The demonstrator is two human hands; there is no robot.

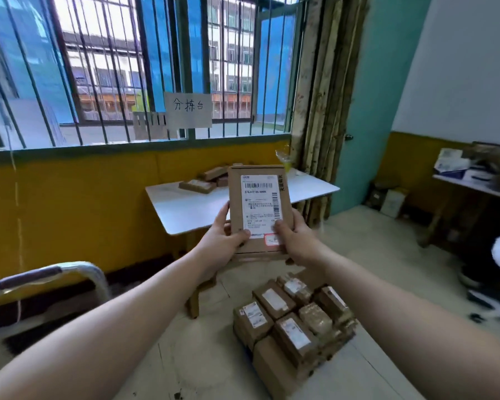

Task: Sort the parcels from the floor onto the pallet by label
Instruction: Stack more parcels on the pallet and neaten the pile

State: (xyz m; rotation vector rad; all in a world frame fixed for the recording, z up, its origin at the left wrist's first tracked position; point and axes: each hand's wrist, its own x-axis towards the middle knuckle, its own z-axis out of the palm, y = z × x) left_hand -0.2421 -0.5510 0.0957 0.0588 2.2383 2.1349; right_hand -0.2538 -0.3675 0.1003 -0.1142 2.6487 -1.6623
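While many parcels (pixel 295 319) wait on the floor (pixel 202 356), our left hand (pixel 221 241) and right hand (pixel 298 241) grip one cardboard parcel (pixel 257 203); sorting seems barely begun.

The near part of the tabletop (pixel 185 215) is bare, so you can reach it from the front; small parcels (pixel 198 184) crowd its far edge by the wall. The held parcel (pixel 257 209) stands upright before it. Stacked boxes (pixel 295 321) fill the floor below right; bare floor (pixel 202 356) lies to their left.
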